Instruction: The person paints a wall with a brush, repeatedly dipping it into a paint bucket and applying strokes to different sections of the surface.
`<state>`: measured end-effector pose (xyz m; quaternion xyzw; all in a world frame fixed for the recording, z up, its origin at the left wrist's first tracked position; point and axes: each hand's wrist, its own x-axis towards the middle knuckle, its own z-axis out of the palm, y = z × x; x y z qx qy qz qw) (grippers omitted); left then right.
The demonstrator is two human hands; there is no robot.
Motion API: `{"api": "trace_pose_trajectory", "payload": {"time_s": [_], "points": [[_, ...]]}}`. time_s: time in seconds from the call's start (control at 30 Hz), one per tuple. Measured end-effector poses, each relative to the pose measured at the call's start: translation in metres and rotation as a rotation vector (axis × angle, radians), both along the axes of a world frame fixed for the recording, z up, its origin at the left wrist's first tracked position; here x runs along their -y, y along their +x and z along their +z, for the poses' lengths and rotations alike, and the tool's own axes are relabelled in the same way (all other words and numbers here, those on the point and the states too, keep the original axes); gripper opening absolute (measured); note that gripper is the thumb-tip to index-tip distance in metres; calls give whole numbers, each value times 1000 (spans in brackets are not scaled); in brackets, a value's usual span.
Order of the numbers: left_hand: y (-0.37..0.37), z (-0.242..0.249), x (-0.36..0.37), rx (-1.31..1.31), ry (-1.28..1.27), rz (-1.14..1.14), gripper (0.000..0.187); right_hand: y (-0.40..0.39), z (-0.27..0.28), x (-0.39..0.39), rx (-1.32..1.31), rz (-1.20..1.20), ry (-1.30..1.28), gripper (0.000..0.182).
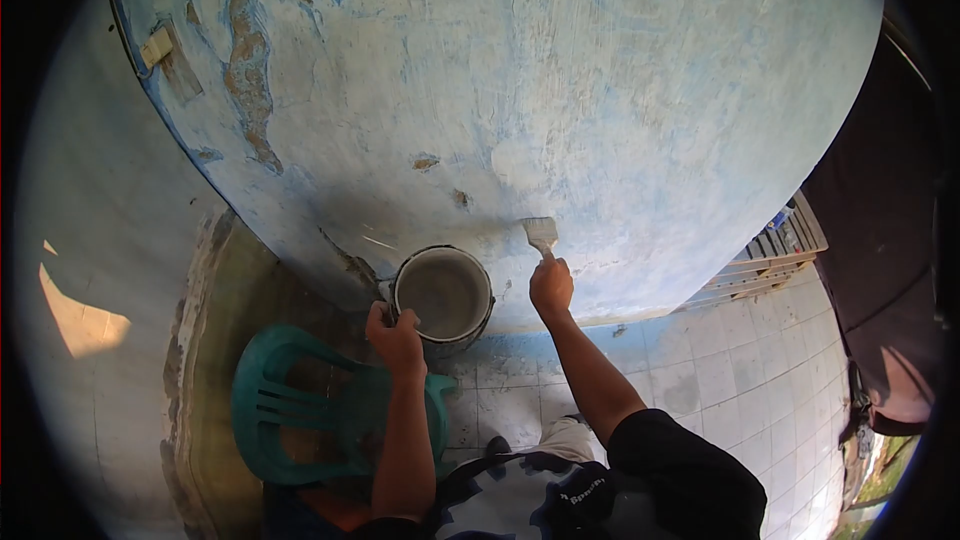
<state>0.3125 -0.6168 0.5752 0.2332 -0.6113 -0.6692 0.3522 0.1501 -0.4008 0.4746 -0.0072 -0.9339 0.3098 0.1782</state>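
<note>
My right hand (551,288) is closed round the handle of a wide paintbrush (540,232), whose bristles point up against the pale blue wall (620,120). To the left, my left hand (397,334) grips the near left rim of a round bucket (443,293). Inside the bucket there is a greyish-white surface; how deep it lies is hard to tell. The bucket is held close to the wall, left of the brush and a little lower. Paint is peeling from the wall in several brown patches, mostly at upper left.
A green plastic chair (290,410) stands at lower left, beneath my left forearm. Pale tiles (720,370) cover the floor. At the right are a slatted wooden rack (770,255) and a dark cloth (880,240). A second wall (110,240) rises at the left.
</note>
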Motion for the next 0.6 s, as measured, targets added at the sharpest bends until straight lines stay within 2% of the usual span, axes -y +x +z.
{"api": "trace_pose_trajectory", "payload": {"time_s": [0.1, 0.2, 0.4, 0.47, 0.6], "points": [[-1, 9, -9, 34, 0, 5, 25, 12, 27, 1, -96, -11, -89, 22], [-7, -3, -6, 45, -33, -11, 25, -9, 48, 3, -207, 56, -148, 23], [-10, 0, -18, 33, 25, -5, 24, -16, 20, -2, 34, -9, -28, 17], [-4, 0, -20, 45, 17, -10, 24, 0, 14, -7, 22, 4, -48, 17], [-5, 1, -23, 64, 26, -3, 24, 2, 70, -2, -192, 87, -138, 16]]}}
